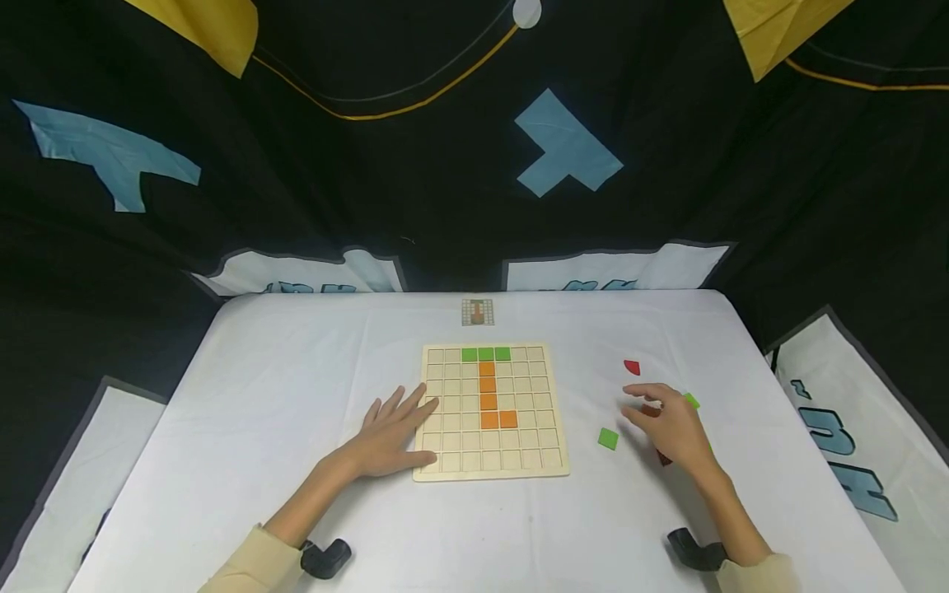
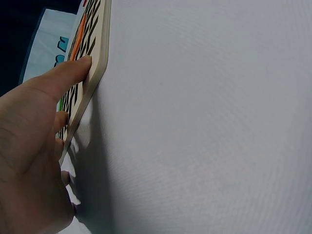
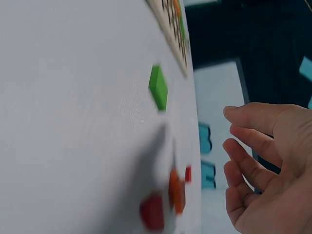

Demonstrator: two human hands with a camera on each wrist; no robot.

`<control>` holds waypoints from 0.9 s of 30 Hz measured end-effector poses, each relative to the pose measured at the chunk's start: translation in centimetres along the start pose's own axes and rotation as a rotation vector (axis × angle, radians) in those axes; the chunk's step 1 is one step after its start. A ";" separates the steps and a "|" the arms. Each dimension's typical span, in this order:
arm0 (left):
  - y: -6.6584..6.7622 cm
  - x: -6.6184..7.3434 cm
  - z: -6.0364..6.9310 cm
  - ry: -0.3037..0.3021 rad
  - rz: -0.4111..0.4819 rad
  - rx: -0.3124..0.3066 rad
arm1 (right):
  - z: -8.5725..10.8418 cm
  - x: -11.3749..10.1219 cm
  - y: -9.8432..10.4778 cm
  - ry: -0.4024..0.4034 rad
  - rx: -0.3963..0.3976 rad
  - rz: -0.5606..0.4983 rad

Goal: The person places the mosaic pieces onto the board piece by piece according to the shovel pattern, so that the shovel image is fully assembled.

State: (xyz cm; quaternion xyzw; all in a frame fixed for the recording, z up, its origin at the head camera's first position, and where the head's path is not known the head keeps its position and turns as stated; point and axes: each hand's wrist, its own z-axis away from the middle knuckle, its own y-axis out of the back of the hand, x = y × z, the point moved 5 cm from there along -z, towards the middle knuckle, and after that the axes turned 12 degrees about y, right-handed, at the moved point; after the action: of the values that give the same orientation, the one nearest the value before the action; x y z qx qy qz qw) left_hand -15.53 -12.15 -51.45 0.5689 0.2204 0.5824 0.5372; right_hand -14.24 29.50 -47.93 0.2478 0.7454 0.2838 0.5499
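A wooden grid board (image 1: 452, 475) lies on the white table, with a row of green squares (image 1: 485, 354) at its top, and orange squares (image 1: 488, 402) running down the middle plus one beside the lowest. The left hand (image 1: 381, 441) rests on the board's left edge, fingers spread; in the left wrist view the hand (image 2: 34, 122) has its thumb on the board's rim (image 2: 100, 63). Over loose pieces on the right hovers the right hand (image 1: 670, 424), fingers loosely bent, holding nothing visible. A green square (image 1: 608, 438) lies left of it. The right wrist view shows the hand (image 3: 273, 161) above the table.
A red piece (image 1: 632, 367) lies beyond the right hand, and other loose pieces are partly hidden beneath it. A small patterned card (image 1: 478, 312) lies behind the board. Black curtains (image 1: 334, 181) stand behind the table.
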 end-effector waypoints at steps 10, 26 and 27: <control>0.0 0.1 0.0 0.017 -0.004 -0.015 | 2.7 3.0 2.2 -0.183 0.006 0.046; -0.1 0.0 -0.1 0.016 -0.009 -0.006 | 2.8 4.5 1.4 -0.161 -0.014 0.115; -0.1 -0.1 -0.1 0.018 -0.011 -0.007 | 2.7 4.5 1.4 -0.160 -0.011 0.116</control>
State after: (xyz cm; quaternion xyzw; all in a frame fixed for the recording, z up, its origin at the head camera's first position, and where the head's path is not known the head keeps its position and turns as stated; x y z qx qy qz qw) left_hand -15.59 -12.12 -51.62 0.5606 0.2264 0.5852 0.5403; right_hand -12.74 34.00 -50.64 0.3093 0.6820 0.2985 0.5917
